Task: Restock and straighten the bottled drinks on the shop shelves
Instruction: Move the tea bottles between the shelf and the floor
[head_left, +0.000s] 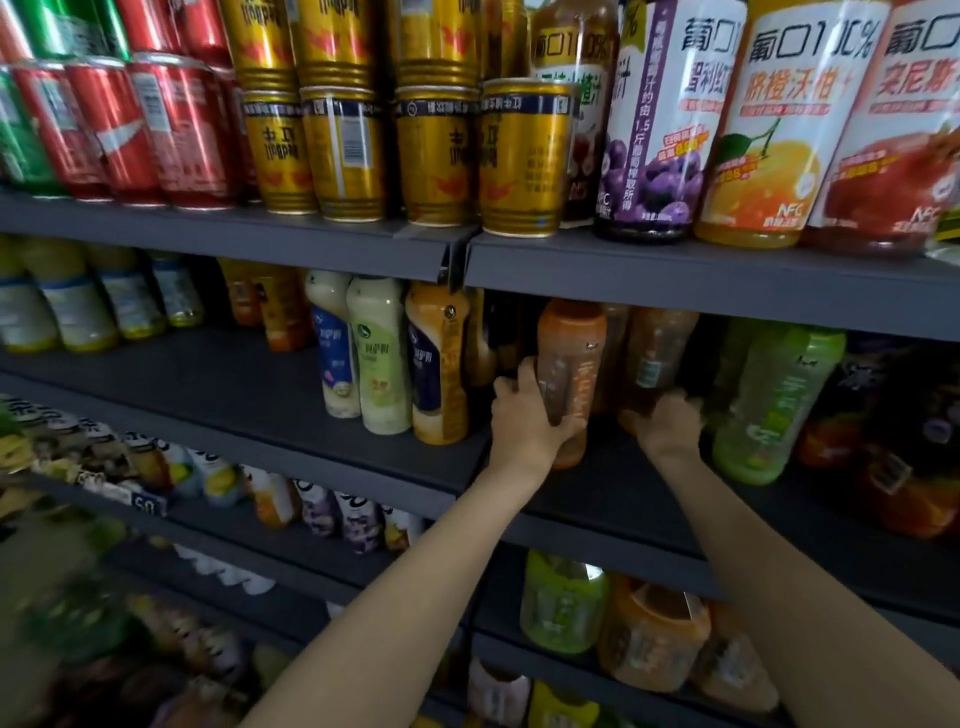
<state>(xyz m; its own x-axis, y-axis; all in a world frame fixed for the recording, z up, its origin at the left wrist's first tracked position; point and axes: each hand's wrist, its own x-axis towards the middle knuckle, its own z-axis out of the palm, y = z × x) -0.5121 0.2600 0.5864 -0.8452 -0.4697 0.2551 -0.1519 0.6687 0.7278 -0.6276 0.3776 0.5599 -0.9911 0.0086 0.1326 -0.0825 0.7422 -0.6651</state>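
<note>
Lower left of the frame: the bottles on the lowest shelves are motion-blurred, and their labels cannot be read. Upper left: red cans (171, 135) are cut off by the top edge; beside them stand ribbed gold cans (436, 156), stacked two high, of glossy metal.

Centre left, middle shelf (234, 395): pale, waisted plastic bottles (379, 353) stand upright on a matte dark grey board.

Centre: the left hand (524, 421) grips the orange-capped bottle (569, 364) around its lower body, fingers curled round the far side and mostly hidden behind it. The bottle stands near the shelf's front edge, long axis roughly vertical, cap uppermost and leaning slightly left. Its label is translucent orange, and the text is too soft to read.

Centre right: the right hand (670, 423) wraps the base of a second brown-orange bottle (654, 358) further back; its fingertips are hidden, so the exact grip cannot be told. The cap is lost under the shelf above.

Right: a green bottle (774, 400) leans leftward. Upper right: large juice bottles (769, 124) with fruit-printed sleeves are cropped at the top.
</note>
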